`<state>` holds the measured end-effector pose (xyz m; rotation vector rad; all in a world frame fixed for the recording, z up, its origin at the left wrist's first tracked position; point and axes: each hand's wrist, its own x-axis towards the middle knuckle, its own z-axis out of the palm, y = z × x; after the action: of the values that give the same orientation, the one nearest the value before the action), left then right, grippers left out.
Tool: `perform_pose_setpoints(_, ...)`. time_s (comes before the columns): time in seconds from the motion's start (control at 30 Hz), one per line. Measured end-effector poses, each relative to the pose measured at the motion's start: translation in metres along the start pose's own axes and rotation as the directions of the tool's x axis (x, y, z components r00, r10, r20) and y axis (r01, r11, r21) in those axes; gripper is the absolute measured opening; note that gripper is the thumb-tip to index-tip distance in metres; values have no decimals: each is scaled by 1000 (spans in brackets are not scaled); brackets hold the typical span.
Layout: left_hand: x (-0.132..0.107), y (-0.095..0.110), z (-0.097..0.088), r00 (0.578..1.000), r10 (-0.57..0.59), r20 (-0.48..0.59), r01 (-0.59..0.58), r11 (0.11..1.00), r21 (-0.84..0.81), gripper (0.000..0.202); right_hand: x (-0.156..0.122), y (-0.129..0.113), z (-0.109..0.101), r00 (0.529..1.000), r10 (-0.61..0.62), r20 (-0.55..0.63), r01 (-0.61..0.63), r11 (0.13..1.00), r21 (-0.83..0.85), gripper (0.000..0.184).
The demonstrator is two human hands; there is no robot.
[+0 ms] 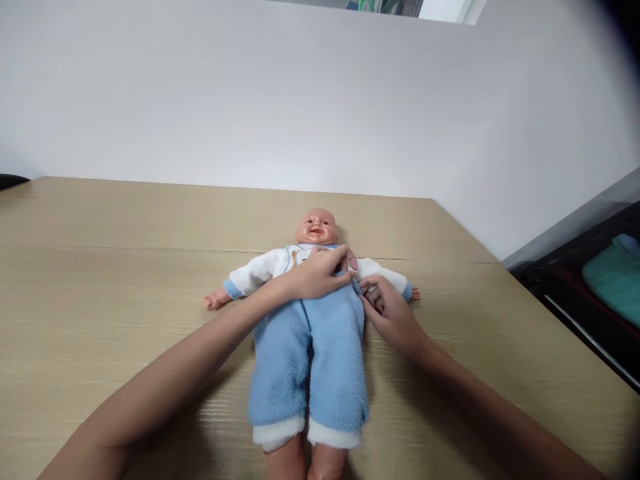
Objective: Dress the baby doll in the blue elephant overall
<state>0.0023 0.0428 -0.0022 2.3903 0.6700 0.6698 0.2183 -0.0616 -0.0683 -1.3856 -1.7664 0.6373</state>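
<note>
A baby doll (316, 227) lies on its back on the wooden table (120, 280), head away from me. It wears a white top with blue cuffs and fluffy blue trousers (313, 360) with white hems. My left hand (320, 273) rests on the doll's chest, fingers curled onto the fabric of the top. My right hand (390, 310) is at the doll's right-hand side by the waist, fingertips pinching the edge of the blue trousers near the waistband.
A white wall rises behind the table. Off the table's right edge stands a dark shelf (575, 267) with a folded teal cloth (615, 277). A dark object (10, 180) shows at the far left edge.
</note>
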Motion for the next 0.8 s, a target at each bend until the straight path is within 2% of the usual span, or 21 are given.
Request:
perform_pose_setpoints(0.07, 1, 0, 3, 997, 27, -71, -23, 998, 56, 4, -6, -2, -10, 993, -117, -19, 113, 981, -159, 16)
perform_pose_setpoints(0.17, 3, 1, 6, 985, 84, -147, -67, 991, 119, 8, -15, 8, -31, 954, -291, -75, 244, 897, -369, 29)
perform_pose_setpoints(0.23, 3, 5, 5, 981, 111, -158, -84, 983, 165, 7, -18, 23, -47, 936, -333, -115, 245, 851, -465, 41)
perform_pose_setpoints(0.3, 3, 10, 5, 984, 108, -145, -76, 975, 209, 9, -16, 42, -62, 943, -312, -115, 214, 835, -507, 52)
perform_pose_setpoints(0.4, 7, 14, 7, 992, 90, -92, -63, 961, 268, 17, -8, 66, -77, 974, -219, -62, 173, 889, -424, 62)
perform_pose_setpoints(0.5, 17, 12, 10, 997, 74, -1, -70, 954, 291, 30, -2, 72, -83, 994, -107, -21, 96, 949, -299, 51)
perform_pose_setpoints(0.6, 30, 5, 14, 995, 45, 91, -69, 956, 284, 51, -2, 63, -81, 998, 9, -66, -18, 991, -133, 45)
perform_pose_setpoints(0.7, 35, 1, 20, 989, 46, 143, -84, 958, 276, 71, -7, 48, -71, 983, 95, -154, -86, 994, 68, 54)
perform_pose_setpoints(0.8, 31, 0, 26, 990, 64, 126, -97, 956, 278, 66, -12, 34, -54, 976, 93, -198, -58, 983, 177, 59)
